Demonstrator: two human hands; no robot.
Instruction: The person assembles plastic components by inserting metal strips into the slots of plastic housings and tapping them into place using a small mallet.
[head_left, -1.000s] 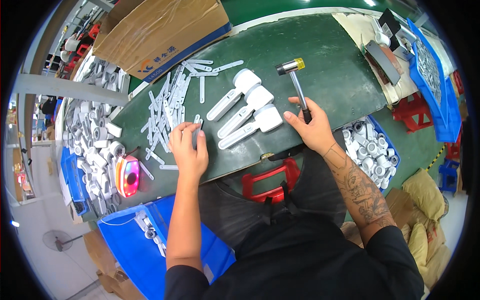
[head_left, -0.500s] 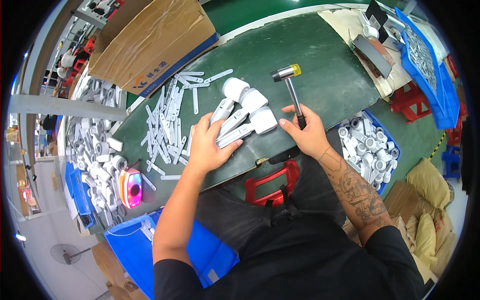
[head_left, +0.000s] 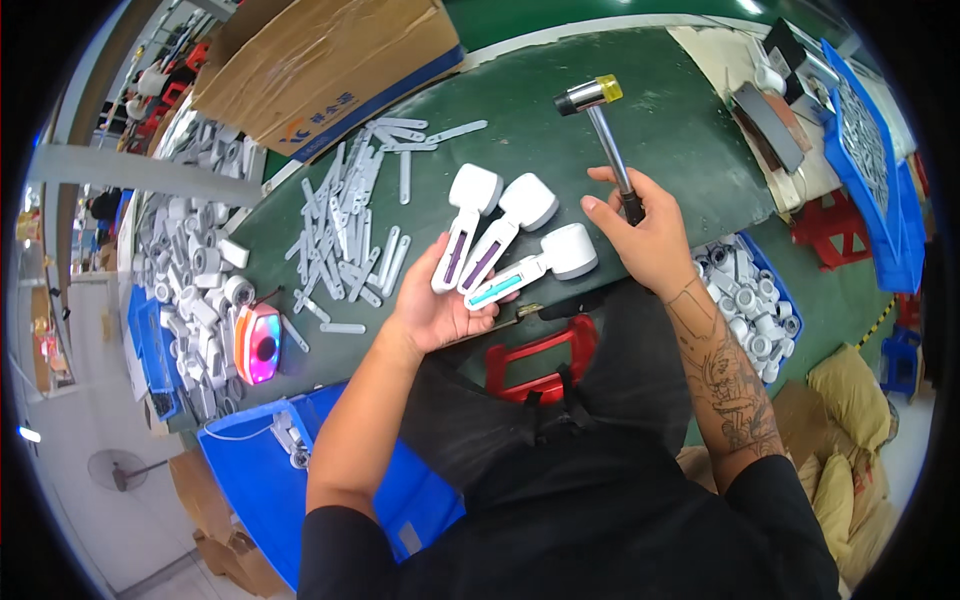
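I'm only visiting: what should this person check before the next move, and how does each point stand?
1. Hammer in hand: ok, the right hand grips its dark handle.
2. Hammer head away from the fingers: ok, it points up and away from both hands.
3. Three white devices held: ok, their handles fan out over the left hand.
4. Grip firm: cannot tell, the handles hide part of the fingers.
5. Inserts visible: ok, two purple, one teal.
6. Loose grey strips neatly stacked: not ok, they lie scattered.
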